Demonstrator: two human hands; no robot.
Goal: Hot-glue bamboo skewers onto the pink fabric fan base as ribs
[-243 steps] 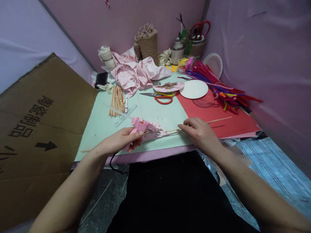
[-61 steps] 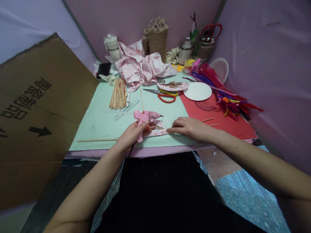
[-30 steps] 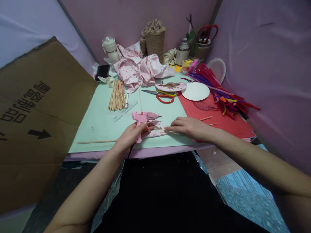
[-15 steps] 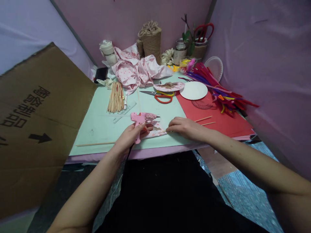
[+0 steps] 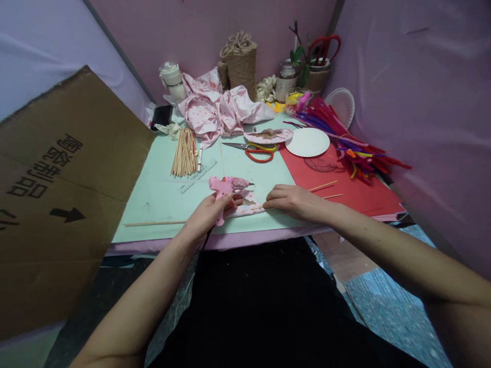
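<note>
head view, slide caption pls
Left hand holding a pink plastic glue gun, right hand at the end of a pink-patterned white cloth piece

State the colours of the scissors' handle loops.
Scissors: one loop red, the other yellow; best seen in the head view.

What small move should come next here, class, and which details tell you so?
Probably the left hand should turn the pink glue gun so its nozzle faces away from the right hand: the gun points toward that side, and the right hand's fingers are close by, at the end of the spotted fabric piece.
</note>
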